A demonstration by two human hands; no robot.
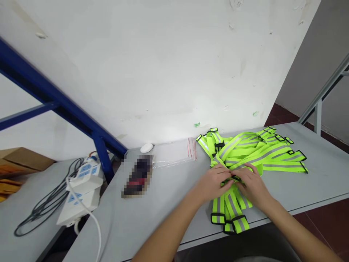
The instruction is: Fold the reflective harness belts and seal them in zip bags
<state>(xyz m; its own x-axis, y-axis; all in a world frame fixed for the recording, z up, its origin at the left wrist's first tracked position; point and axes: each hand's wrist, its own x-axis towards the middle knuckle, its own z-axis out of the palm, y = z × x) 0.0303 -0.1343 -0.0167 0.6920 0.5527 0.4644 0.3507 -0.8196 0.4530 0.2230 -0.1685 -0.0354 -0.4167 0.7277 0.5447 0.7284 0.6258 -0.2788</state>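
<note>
A heap of neon-yellow reflective straps (253, 151) with grey bands and black trim lies on the grey table (152, 214) at the right. My left hand (214, 182) and my right hand (252, 183) meet over the near part of the heap, fingers pinched on a strap and a small black buckle (235, 178) between them. Loose strap ends (231, 214) hang toward the table's front edge below my hands.
Clear plastic bags with red lines (174, 154) lie by the wall. A small white round object (146, 147) and a blurred dark item (137, 175) sit left of them. White power strips with cables (81, 189) rest at the left, beside a blue metal frame (102, 153) and cardboard (19, 162).
</note>
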